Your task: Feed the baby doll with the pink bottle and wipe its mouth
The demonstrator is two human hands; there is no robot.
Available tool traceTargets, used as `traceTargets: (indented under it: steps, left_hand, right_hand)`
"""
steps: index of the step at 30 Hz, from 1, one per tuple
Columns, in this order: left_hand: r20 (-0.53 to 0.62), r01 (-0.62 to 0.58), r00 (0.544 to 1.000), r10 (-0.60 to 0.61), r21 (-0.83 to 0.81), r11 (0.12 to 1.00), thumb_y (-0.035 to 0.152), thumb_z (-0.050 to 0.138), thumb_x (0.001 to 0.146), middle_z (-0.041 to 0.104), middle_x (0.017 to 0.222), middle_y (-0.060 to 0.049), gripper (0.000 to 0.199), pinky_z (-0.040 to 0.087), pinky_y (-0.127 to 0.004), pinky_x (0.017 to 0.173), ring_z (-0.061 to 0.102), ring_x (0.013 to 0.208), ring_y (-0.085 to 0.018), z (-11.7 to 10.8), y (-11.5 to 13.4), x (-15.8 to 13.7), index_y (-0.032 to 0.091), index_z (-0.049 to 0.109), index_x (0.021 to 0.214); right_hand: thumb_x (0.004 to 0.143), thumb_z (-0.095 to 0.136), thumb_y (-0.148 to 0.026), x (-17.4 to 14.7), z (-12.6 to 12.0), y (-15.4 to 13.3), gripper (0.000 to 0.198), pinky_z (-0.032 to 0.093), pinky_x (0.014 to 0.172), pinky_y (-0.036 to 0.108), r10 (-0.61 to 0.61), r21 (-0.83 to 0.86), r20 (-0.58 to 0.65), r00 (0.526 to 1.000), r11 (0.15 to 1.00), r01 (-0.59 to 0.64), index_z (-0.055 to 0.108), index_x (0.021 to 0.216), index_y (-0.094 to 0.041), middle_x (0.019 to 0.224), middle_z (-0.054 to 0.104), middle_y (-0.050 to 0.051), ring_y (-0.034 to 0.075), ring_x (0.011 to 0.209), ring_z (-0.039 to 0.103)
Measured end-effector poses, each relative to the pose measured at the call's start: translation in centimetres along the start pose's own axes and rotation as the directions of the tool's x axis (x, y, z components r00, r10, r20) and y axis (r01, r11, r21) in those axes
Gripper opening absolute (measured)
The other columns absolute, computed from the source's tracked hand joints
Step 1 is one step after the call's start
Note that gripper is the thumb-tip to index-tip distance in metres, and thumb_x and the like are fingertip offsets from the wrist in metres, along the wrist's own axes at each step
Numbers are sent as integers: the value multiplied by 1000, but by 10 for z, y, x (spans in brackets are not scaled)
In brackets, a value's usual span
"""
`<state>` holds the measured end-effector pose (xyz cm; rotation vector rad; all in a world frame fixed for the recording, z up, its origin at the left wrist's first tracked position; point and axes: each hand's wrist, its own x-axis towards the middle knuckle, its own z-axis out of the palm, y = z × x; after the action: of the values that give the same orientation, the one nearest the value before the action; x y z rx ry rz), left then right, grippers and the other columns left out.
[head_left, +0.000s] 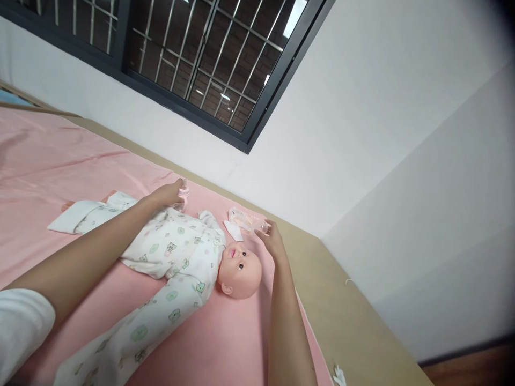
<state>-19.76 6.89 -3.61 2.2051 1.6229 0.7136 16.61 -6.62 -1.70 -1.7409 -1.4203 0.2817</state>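
A baby doll (237, 268) in a white printed sleepsuit (177, 252) lies on its back on a pink sheet (48, 171). My left hand (167, 194) reaches over the doll's body and grips a small pink bottle (184, 192) standing beyond it. My right hand (272, 238) reaches past the doll's head, fingers closed on a small clear cap-like piece (263, 228) beside a clear plastic packet (243, 219) and a white cloth piece (233, 230).
A folded white cloth (76, 214) lies left of the doll. The sheet ends at a bare tan board (346, 311) along the white wall (362, 134). A barred dark window (201, 53) is above. A white scrap (338, 375) lies near the bottom edge.
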Motion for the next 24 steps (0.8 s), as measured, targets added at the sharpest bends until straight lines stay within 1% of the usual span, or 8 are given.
traceTargets:
  steps: [2,4,6,10,14,17,22,24]
  left_hand:
    - [-42,8,999,-13,-105,994,29,60,68,66,101,-12,61,46,-36,77,63,94,-32,-7,8,-3,17,41,125]
    - [-113,-59,993,30,-258,964,30,61,67,63,109,-12,65,46,-36,83,61,99,-30,-16,20,-9,16,40,127]
    - [-164,-164,981,101,-435,885,30,63,64,62,111,-9,73,46,-35,87,61,101,-27,-26,37,-19,18,37,132]
    - [-127,-265,962,240,-632,728,27,68,61,61,101,-5,87,50,-33,82,63,91,-22,-40,80,-49,20,30,139]
    - [-80,-379,905,418,-598,706,25,69,61,61,104,-7,87,49,-34,84,62,98,-24,-44,114,-81,22,31,140]
    - [-48,-438,867,496,-547,713,25,68,62,62,108,-7,87,48,-35,87,60,105,-26,-42,127,-96,24,30,141]
    - [-45,-445,860,508,-551,706,26,66,67,62,114,-8,83,47,-36,89,59,109,-27,-39,131,-100,24,29,141]
    - [-42,-450,855,516,-553,701,28,66,69,61,117,-9,84,46,-37,92,57,112,-27,-37,129,-98,23,26,143]
  right_hand:
    - [68,68,-38,-4,0,-18,58,46,94,40,-72,65,-9,997,995,73,47,119,-21,108,62,8,21,100,59]
    - [68,68,-39,-9,1,-37,54,45,96,41,-143,160,-15,990,977,144,47,115,-22,109,62,9,22,103,59]
    - [69,69,-39,-17,3,-58,52,46,96,41,-219,268,-39,975,938,221,47,113,-23,111,62,9,21,104,59]
    - [72,70,-39,-42,10,-100,54,47,97,38,-346,425,-152,926,823,377,47,118,-26,124,56,9,20,110,57]
    - [79,64,-43,-66,14,-130,58,44,102,40,-418,453,-250,874,747,487,42,130,-29,132,51,8,21,120,52]
    - [82,60,-44,-74,15,-137,58,43,103,40,-447,440,-265,854,733,520,40,135,-30,136,49,8,22,124,50]
    - [80,65,-46,-72,19,-132,57,45,102,39,-461,507,-73,885,747,430,49,132,-29,136,51,7,23,122,53]
    - [79,65,-49,-70,20,-130,62,45,103,40,-468,514,18,883,762,393,45,136,-31,139,50,6,23,125,51]
